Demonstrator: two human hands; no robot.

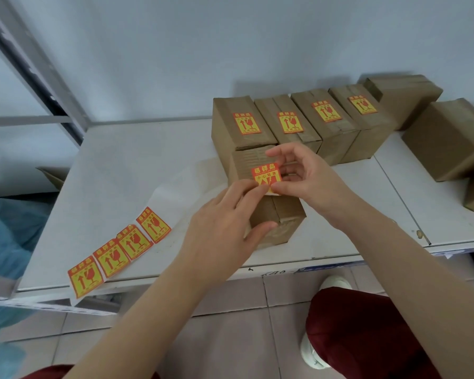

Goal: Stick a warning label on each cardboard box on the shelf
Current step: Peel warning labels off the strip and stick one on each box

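— At the centre of the frame, what do the hands hold?
— The left hand (225,214) and right hand (309,176) pinch one red-and-yellow warning label (266,175) above the nearest brown cardboard box (274,214) on the white shelf (137,170).
— Other labels?
— A strip of four labels (115,250) lies lower left.

My single head view, worn high, tilted forward and down, close over the white shelf (137,170), wall behind it, floor tiles below it

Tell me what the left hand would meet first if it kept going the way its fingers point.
The left hand points up and right toward the label it pinches with the right hand. Pushing on, it would likely hit the near box, though depth is uncertain.
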